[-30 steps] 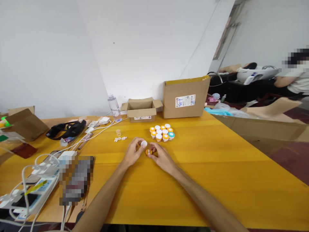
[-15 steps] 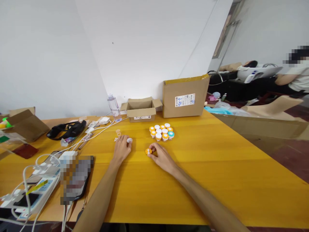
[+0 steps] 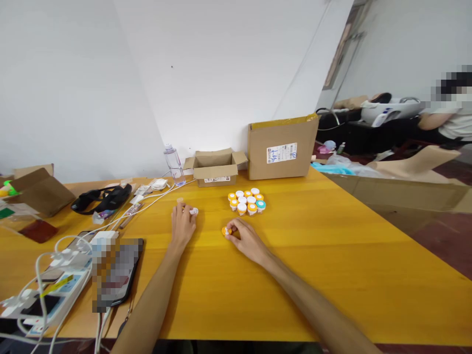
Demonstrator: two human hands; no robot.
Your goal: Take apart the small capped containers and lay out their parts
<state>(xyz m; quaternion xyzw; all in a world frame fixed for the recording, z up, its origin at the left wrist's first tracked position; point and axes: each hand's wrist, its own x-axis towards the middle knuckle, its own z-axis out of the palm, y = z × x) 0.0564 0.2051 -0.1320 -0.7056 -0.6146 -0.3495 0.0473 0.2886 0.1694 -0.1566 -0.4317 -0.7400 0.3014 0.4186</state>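
Note:
My left hand (image 3: 182, 224) rests on the yellow table (image 3: 295, 265), fingers curled around a small white cap (image 3: 193, 211) at their tips. My right hand (image 3: 245, 237) pinches a small orange pot (image 3: 226, 231) that stands on the table. Behind it sits a cluster of several small pots (image 3: 247, 201) with white, orange and teal lids. A tiny clear cup (image 3: 180, 200) stands just beyond my left fingers.
An open small carton (image 3: 216, 167), a larger box (image 3: 282, 147) and a water bottle (image 3: 174, 164) line the wall. A black strap (image 3: 101, 199), cables, a power strip (image 3: 44, 295) and a phone lie at the left. A person sits at the far right.
My left hand carried the white cap away from the orange pot, leftward and farther back on the table. My right hand stayed on the pot.

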